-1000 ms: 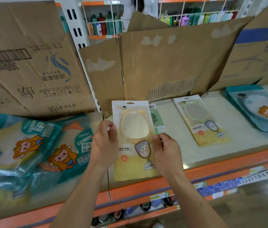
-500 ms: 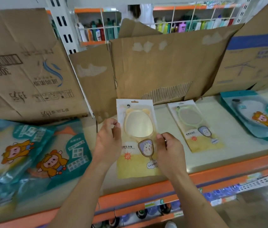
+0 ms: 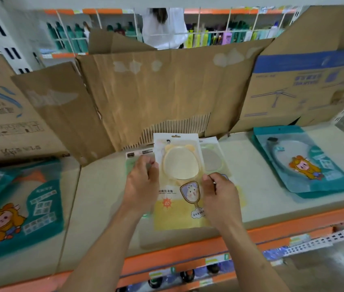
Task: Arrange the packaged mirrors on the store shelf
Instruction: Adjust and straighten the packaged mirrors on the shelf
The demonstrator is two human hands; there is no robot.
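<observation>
While pinched along both long edges, yellow packaged mirror point(image 3: 179, 186) held over the shelf point(image 3: 103, 197).
Gripped at the left edge by the left hand point(image 3: 141, 184), and at the right edge, nearer the wrist end, by the right hand point(image 3: 219, 197). Lying between the two hands, long axis running away from the wrists, hang-hole end farthest. Partly covering a green-rimmed mirror pack point(image 3: 212, 163) just beyond the right hand, the nearer hand to it; probably to be laid down alongside. Unclear whether touching the shelf. Teal cartoon packs point(image 3: 306, 165) well off to the right hand's outer side, cardboard sheets point(image 3: 156, 98) beyond.
</observation>
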